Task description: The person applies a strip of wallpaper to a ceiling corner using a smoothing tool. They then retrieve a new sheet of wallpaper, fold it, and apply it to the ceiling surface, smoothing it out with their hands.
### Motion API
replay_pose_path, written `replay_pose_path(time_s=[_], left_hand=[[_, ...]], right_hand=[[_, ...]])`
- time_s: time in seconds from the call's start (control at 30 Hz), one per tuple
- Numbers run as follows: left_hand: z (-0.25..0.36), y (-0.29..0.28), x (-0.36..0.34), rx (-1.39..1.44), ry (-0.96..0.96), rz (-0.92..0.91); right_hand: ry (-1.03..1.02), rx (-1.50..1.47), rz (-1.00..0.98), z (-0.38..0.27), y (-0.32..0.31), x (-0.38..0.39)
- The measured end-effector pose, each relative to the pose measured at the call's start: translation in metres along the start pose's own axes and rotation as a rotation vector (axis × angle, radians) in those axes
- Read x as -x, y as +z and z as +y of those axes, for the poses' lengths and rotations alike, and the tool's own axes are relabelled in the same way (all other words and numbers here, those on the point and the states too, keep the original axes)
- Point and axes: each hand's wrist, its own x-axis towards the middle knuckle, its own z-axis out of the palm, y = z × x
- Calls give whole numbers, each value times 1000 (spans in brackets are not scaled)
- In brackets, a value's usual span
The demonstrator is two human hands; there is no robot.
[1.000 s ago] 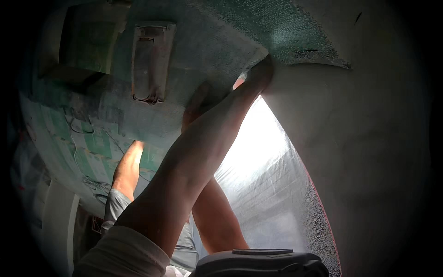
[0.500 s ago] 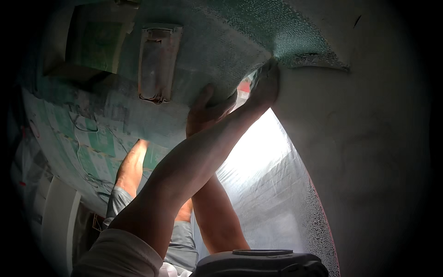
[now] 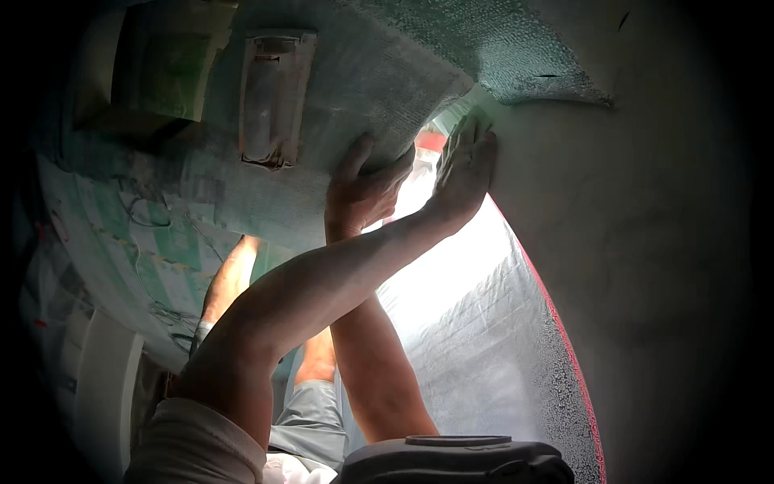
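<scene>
My forearms cross, the left one over the right. My left hand (image 3: 464, 168) lies with its fingers stretched out against a smooth pale grey surface (image 3: 588, 242), beside a bright narrow gap. My right hand (image 3: 363, 191) rests at the edge of a grey textured sheet (image 3: 322, 181), its thumb spread apart from its fingers. Whether its fingertips bend round that edge, I cannot tell. Above both hands a greenish bumpy strip (image 3: 516, 60) runs down to the top of the gap. A small red patch (image 3: 430, 142) shows through the gap between my hands.
Bright translucent sheeting (image 3: 459, 323) with a red edge hangs below the gap. A rectangular fixture (image 3: 274, 101) and a box-like shape (image 3: 165, 73) are on the left. Cables (image 3: 157, 298) lie lower left. Bare legs in grey shorts (image 3: 310, 411) show below.
My left hand has shifted down and its fingers now lie flatter and more visible. The gap between my hands shows wider, with more light coming through. My right hand stays nearly in place.
</scene>
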Motion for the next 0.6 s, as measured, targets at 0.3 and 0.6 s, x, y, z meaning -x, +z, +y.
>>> replay_pose_path(time_s=[0.3,0.6], left_hand=[[7,-12,12,-83,-5,-4],[-71,-15,-52,26,27,165]], right_hand=[[-25,57,55,5,10,3],[-61,116,63,13,19,13]])
